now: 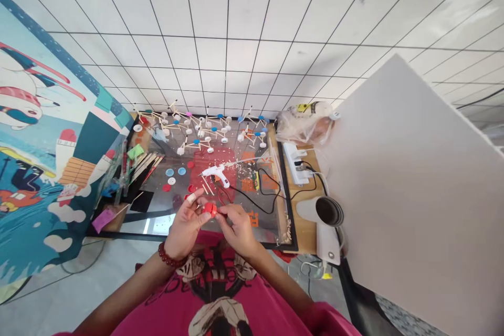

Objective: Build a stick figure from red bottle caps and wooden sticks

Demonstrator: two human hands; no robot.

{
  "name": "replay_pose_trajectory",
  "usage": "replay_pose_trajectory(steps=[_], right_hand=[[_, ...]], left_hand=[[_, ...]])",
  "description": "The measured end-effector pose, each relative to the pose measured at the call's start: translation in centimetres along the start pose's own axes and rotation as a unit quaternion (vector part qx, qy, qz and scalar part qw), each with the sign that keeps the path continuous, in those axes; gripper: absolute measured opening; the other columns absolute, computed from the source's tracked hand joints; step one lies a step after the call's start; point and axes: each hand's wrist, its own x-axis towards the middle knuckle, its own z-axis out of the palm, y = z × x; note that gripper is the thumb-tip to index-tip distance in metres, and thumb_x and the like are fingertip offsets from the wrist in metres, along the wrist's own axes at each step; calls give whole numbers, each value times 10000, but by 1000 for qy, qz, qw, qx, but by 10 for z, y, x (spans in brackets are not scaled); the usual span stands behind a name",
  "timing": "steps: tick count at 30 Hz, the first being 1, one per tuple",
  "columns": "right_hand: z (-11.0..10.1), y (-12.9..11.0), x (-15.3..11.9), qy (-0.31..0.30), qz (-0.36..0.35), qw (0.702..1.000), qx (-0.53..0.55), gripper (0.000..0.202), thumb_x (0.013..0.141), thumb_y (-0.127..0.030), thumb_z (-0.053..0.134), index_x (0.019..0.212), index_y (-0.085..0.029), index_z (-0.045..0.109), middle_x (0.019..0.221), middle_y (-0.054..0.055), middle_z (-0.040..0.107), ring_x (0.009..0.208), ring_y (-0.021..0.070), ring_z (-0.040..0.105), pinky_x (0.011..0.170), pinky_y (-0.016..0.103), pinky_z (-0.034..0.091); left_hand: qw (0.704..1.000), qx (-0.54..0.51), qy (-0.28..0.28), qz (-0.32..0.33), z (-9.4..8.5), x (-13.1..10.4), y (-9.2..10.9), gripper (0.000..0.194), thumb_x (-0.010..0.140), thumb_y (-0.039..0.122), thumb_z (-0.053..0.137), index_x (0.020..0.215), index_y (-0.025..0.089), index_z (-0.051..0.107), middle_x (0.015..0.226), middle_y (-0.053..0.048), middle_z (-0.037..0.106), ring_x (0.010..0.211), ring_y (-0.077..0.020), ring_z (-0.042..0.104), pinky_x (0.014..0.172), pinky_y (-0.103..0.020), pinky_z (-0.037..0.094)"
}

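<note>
My left hand (pixel 188 224), with a white wrap on one finger, pinches a small round red cap (pixel 210 209) above the table's near edge. From the other side, the fingertips of my right hand (pixel 238 228) close on the same cap. A dark line crosses the cap; whether it is one piece or two I cannot tell. Just beyond my hands a white glue gun (pixel 217 172) lies on its side, with thin wooden sticks (pixel 207 185) beside it. Loose blue caps (pixel 181 171), red caps and a white cap (pixel 171 181) are scattered to its left.
Several small stick-and-cap models (pixel 205 128) stand along the back of the glass-topped table (pixel 157 220). Bundled sticks (pixel 145 167) lie at left. A power strip (pixel 295 163), black cable (pixel 258 209) and stacked cups (pixel 329 211) are at right, beside a large white panel (pixel 417 184).
</note>
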Motion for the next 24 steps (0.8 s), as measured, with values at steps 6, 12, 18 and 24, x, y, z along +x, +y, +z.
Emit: replay_pose_trajectory(steps=[6, 12, 18, 24], right_hand=[[6, -8, 0, -45, 126, 971, 198, 327, 988, -390, 509, 738, -195, 587, 664, -12, 589, 615, 119, 527, 622, 239, 414], [25, -17, 5, -76, 171, 930, 315, 395, 960, -476, 539, 689, -190, 520, 623, -38, 505, 578, 98, 439, 583, 223, 373], [26, -25, 10, -84, 127, 935, 319, 342, 973, -425, 530, 735, -180, 542, 681, -36, 476, 616, 94, 419, 601, 217, 365], [18, -29, 10, -87, 54, 975, 198, 271, 983, -342, 514, 776, -184, 588, 684, -24, 541, 618, 104, 469, 624, 227, 379]], left_hand=[[994, -50, -47, 80, 12, 1, 14, 643, 784, 608, 699, 1296, 226, 620, 1159, -99, 668, 1112, -274, 625, 993, -431, 469], [992, -80, -37, 87, 38, 5, 31, 638, 876, 697, 487, 1260, 207, 627, 963, -82, 709, 730, -214, 672, 756, -409, 533], [994, -68, 2, 83, 49, 7, 30, 582, 926, 638, 457, 1274, 196, 604, 611, 24, 584, 420, -100, 455, 587, -319, 517], [996, -61, 17, 55, 46, 7, 37, 597, 927, 636, 459, 1265, 168, 611, 571, 19, 578, 496, -126, 519, 620, -301, 515]])
